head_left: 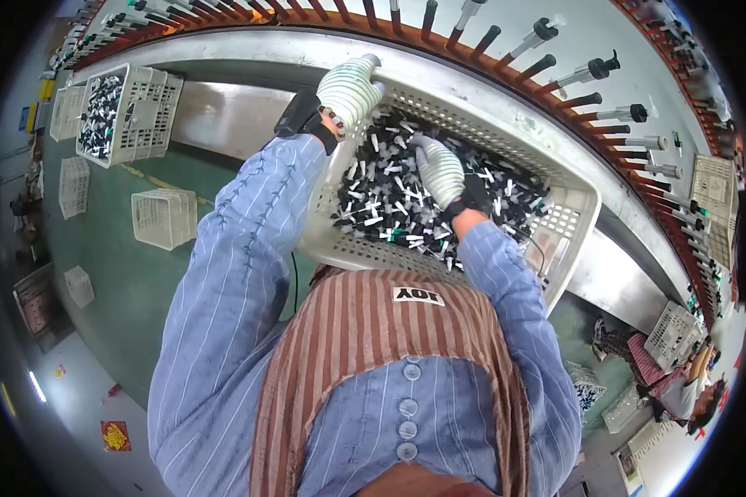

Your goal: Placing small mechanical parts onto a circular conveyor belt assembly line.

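Head view: left hand grip clamped on basket rim; right hand rests loosely open on black-and-white parts inside.

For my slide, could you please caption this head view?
Gloved left hand grips a white basket; right hand digs into black-and-white parts.

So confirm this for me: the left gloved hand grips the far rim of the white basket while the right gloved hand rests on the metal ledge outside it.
Not quite. The head view shows the right hand down inside the white basket, among the small black and white parts, not on the metal ledge. The left hand does grip the far rim.
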`<state>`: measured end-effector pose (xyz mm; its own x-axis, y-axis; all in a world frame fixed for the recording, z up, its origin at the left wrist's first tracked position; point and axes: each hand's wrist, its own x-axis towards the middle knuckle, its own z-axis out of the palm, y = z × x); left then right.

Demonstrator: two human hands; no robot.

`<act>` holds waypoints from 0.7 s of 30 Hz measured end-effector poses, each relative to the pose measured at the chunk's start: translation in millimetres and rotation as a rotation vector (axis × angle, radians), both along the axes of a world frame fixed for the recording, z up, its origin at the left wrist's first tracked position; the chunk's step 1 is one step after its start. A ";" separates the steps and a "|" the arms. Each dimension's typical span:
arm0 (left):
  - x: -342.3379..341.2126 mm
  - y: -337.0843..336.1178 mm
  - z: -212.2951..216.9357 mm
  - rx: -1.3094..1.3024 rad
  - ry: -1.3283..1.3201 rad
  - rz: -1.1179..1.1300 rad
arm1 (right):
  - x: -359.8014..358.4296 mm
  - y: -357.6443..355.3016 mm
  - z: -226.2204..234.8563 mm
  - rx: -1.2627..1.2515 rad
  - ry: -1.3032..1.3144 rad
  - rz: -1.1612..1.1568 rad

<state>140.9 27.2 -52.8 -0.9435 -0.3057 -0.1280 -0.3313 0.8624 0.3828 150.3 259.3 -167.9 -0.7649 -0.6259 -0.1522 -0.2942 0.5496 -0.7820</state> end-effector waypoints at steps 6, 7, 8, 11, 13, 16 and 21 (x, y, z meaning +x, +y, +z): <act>-1.1 2.0 1.5 0.012 0.002 0.012 | 0.0 -37.9 -31.5 0.075 -0.086 0.140; -1.5 1.3 3.7 0.023 -0.010 0.022 | 3.4 -37.6 -35.8 0.075 -0.083 0.140; -0.5 1.9 5.8 0.030 -0.020 0.032 | 7.3 -35.6 -39.9 0.010 -0.095 0.126; -3.2 2.9 7.2 0.010 -0.031 0.033 | 22.9 -28.4 -43.7 -0.121 -0.159 0.097; -1.1 2.0 5.1 -0.059 0.107 -0.036 | 28.2 -23.6 -43.4 -0.189 -0.153 0.090; 3.5 11.4 12.5 -0.184 0.347 -0.253 | 32.6 -1.2 -22.3 -0.412 -0.654 -0.236; 56.1 80.8 6.0 0.428 0.279 -0.084 | 19.3 48.9 73.5 -0.742 -0.834 -0.432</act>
